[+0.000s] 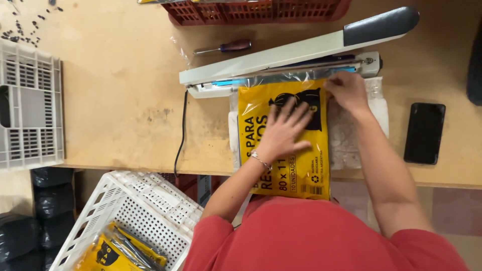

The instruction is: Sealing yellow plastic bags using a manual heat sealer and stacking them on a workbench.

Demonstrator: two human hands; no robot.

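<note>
Left hand (285,131) lies flat, fingers spread, on yellow packet (286,165); right hand (347,90) pinches its top edge.

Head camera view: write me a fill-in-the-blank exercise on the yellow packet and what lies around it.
1. The left hand lies flat on the ____ packet.
2. The right hand grips the packet's top edge at the open heat sealer, whose handle end is ____.
3. A dark phone lies on the table to the ____ of the packet.
4. The screwdriver lies between the sealer and the ____ crate.

Missing words: yellow; black; right; red
</note>
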